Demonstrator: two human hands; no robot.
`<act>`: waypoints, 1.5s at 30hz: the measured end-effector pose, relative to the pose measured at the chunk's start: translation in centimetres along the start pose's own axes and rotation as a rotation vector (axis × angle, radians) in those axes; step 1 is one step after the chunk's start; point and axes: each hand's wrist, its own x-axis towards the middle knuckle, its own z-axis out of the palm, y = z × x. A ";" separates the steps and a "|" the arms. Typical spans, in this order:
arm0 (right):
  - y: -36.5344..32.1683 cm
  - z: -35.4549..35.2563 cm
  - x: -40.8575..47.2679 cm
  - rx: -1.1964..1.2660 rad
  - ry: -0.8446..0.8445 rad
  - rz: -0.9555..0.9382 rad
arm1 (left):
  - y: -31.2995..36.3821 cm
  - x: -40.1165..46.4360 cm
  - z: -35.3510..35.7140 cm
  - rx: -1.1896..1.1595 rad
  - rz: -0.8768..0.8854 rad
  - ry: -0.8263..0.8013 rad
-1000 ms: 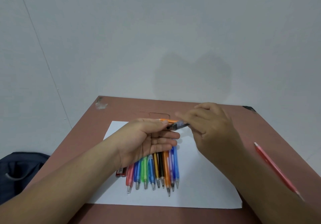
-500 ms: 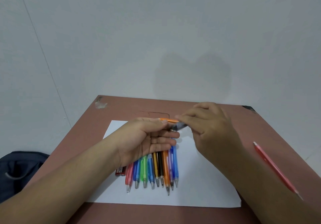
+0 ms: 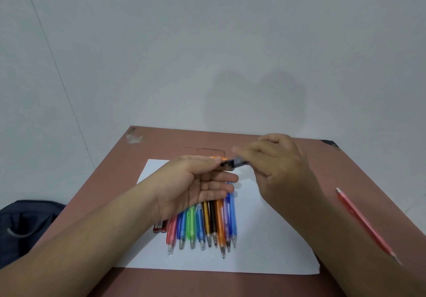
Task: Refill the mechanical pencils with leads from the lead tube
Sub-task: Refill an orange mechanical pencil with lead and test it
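Orange pencil (image 3: 220, 158), pinched in left hand (image 3: 196, 181), lay level, open end toward right hand (image 3: 276, 167); right pinched lead tube (image 3: 239, 162) end-on, approx. touching it.

Pencils (image 3: 202, 225) in row on paper (image 3: 265, 250), paper on table (image 3: 345, 181); single pencil (image 3: 364, 220) right, bag (image 3: 25, 223) left.

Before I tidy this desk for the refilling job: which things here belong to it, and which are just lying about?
Belongs to the job:
- orange pencil in the left hand
- lead tube in the right hand
- row of pencils on the white paper
- pink pencil

Lying about:
- dark bag
- small red item
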 end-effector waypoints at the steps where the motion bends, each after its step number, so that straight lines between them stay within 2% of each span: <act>1: -0.1 0.0 0.0 -0.012 -0.003 -0.014 | 0.0 0.0 0.0 0.002 0.000 -0.001; 10: -0.3 -0.3 0.1 -0.030 0.027 0.026 | 0.1 -0.2 0.1 0.006 0.000 0.008; 13: -0.4 -0.2 -0.1 -0.031 -0.003 -0.019 | 0.1 -0.2 0.1 0.015 0.000 -0.002; 16: -0.4 -0.1 0.2 -0.005 -0.012 0.038 | 0.0 -0.1 0.1 0.007 0.002 0.012; 20: 0.0 0.1 0.1 0.020 -0.044 -0.058 | 0.1 -0.1 0.2 0.009 0.002 0.001; 23: -0.8 -0.1 0.3 0.017 -0.005 0.011 | 0.0 -0.1 0.2 -0.004 0.002 0.014; 28: -0.2 0.2 0.1 0.027 -0.035 -0.042 | 0.0 -0.2 0.1 0.006 0.006 0.009; 43: 0.2 0.3 0.0 0.089 -0.070 0.073 | 0.0 0.0 0.4 0.003 0.000 0.034; 45: 0.1 0.3 0.0 0.074 -0.075 0.031 | 0.0 0.0 0.4 0.001 -0.001 0.036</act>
